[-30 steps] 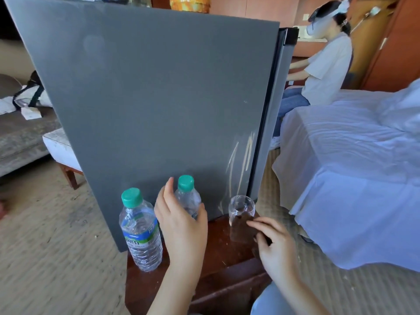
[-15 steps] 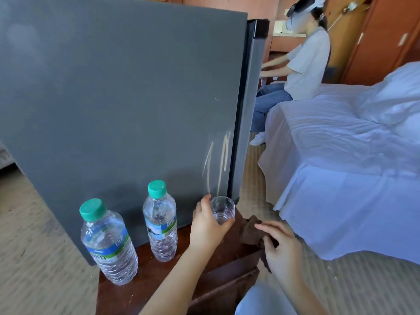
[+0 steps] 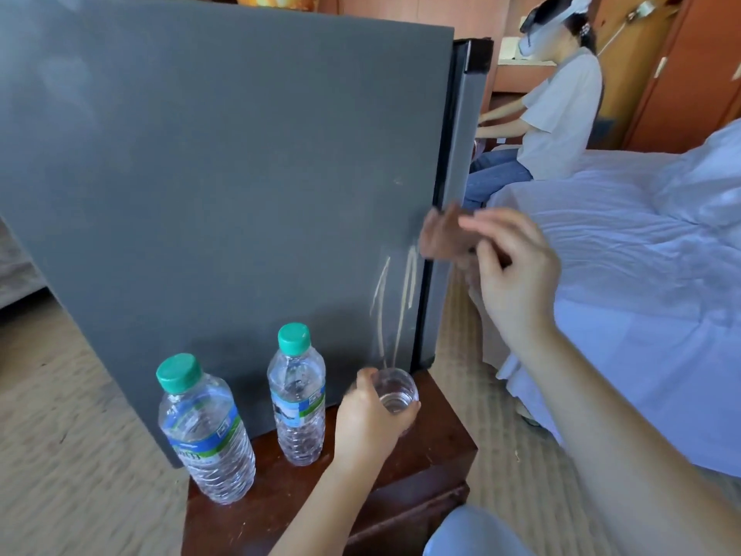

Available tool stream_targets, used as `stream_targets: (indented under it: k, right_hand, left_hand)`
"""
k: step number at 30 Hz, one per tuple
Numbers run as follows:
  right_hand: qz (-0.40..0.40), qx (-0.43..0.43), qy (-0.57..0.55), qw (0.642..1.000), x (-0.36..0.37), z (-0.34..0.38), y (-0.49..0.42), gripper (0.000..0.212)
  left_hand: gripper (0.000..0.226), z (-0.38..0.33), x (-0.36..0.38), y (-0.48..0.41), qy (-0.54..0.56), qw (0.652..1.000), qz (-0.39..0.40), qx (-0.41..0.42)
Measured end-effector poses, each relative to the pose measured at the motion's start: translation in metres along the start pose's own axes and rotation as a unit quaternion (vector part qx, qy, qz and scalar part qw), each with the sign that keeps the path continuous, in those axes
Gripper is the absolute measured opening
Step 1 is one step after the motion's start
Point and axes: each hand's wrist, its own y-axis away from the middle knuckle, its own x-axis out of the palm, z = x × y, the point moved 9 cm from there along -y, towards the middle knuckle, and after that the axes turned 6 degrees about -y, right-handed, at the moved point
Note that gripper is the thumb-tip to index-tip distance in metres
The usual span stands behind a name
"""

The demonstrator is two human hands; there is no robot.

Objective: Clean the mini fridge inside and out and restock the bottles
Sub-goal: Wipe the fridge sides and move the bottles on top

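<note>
The grey side of the mini fridge [image 3: 224, 186] fills the upper left, with pale streaks low near its right edge. Two clear water bottles with green caps stand on the dark wooden stand [image 3: 437, 447]: one at the front left [image 3: 204, 431], one further right [image 3: 298, 399]. My left hand [image 3: 369, 427] grips a small clear glass [image 3: 395, 393] at the stand's right end. My right hand [image 3: 513, 274] is raised beside the fridge's right edge and holds a brown cloth [image 3: 443, 232], which is blurred.
A bed with white sheets [image 3: 641, 282] runs along the right. Another person [image 3: 557, 114] sits behind the fridge at a wooden desk. Woven floor matting [image 3: 60, 455] lies to the left and between stand and bed.
My right hand has lifted the brown cloth from the stand up to the fridge's right edge. My left hand stays around the glass. The view has shifted slightly.
</note>
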Motion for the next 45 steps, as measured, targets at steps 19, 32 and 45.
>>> stream_targets:
  k: [19,32,45]
  right_hand:
    - [0.288,0.236,0.074,0.925,0.117,-0.103,0.209,0.036]
    - [0.018,-0.048,-0.003,0.999,0.075,0.026,0.022,0.033]
    - [0.371,0.101,0.063,0.921,0.136,-0.065,0.209,0.025]
  left_hand:
    - [0.078,0.023,-0.009,0.031,0.027,0.999,-0.033,0.019]
    - [0.079,0.027,-0.009,0.03,0.052,0.998,-0.026,0.021]
    - [0.078,0.029,-0.019,0.04,0.016,0.999,-0.051,0.012]
